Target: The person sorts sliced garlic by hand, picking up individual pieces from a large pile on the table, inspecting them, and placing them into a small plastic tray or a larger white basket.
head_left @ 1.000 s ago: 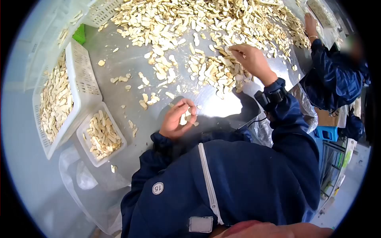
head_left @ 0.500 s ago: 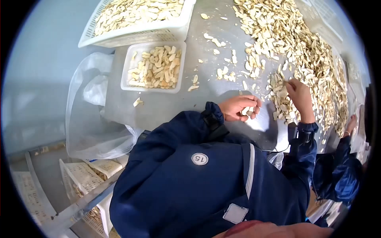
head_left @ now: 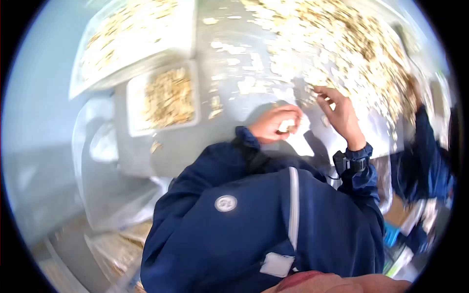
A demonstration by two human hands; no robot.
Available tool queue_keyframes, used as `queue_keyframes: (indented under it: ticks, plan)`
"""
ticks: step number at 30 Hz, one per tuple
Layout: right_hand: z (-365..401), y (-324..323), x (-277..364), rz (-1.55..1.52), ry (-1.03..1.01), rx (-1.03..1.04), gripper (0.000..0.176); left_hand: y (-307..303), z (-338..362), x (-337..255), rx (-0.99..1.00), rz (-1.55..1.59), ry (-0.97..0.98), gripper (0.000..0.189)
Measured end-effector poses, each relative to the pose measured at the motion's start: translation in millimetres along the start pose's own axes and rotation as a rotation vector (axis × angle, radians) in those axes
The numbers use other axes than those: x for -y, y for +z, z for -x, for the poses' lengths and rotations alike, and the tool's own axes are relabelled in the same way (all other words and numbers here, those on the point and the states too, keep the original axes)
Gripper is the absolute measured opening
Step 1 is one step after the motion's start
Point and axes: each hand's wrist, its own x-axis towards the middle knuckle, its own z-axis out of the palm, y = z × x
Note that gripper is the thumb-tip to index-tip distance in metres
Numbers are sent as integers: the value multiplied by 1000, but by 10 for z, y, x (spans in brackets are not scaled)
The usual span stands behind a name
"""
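Note:
My left hand (head_left: pixel 277 124) is curled around several pale slices (head_left: pixel 287 125) above the metal table, left of my other hand. My right hand (head_left: pixel 339 113) reaches over the near edge of a big heap of dried slices (head_left: pixel 354 44). Its thumb and index finger are parted and I see nothing between them. Motion blurs the whole view. To the left stands a small white tray (head_left: pixel 131 110) with slices inside. Loose slices (head_left: pixel 251 84) lie scattered on the table between this tray and the heap.
A large white basket (head_left: pixel 75 80) full of slices stands behind the small tray. A clear plastic bag (head_left: pixel 90 161) hangs at the table's left edge, above lower baskets (head_left: pixel 110 249). At the far right a co-worker's sleeve (head_left: pixel 425 146) and hand reach toward the heap.
The view has shifted, so the trays appear further left. My right hand has moved off the slices toward my left hand, its fingers now parted. My left hand still holds slices.

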Motion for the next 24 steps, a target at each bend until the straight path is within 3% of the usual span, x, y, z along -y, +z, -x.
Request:
queue_keyframes:
  ticks: [1,3,4,5,7,8,11,13,15,17,20,24]
  plan:
    - [231,-101,-150,13,123,16,29,29,38,142,63,84,-30,49]
    - [618,-237,-406,48,233,14,29,149,123,213,-4,379,-135,47]
    - [762,-284,-510,57,282,-37,30,141,108,213,-6,519,-200,35]
    - [897,-303,-621,58,316,-83,31,101,88,161,12,667,-490,20]
    - [1084,-306,-885,160,347,-295,33,105,-23,12,-154,1052,-849,17]
    - [1145,-307,-1081,306,333,-358,34,106,-38,-12,-176,1143,-886,16]
    - [909,-319,-937,150,372,-369,35,105,-51,-6,-230,1310,-944,15]
    - [678,-170,-969,356,202,-442,35,121,-17,42,-235,1303,-915,14]
    - [446,-48,-1012,498,155,-491,37,119,-22,30,-243,1294,-908,15]
    - [337,39,-1047,557,81,-471,33,118,-29,-2,-261,1279,-908,15]
    - [427,30,-1029,388,-42,-261,27,131,-32,-36,-280,1246,-921,15]
    - [600,-155,-1234,555,103,-417,27,123,-67,-48,-249,1231,-923,14]
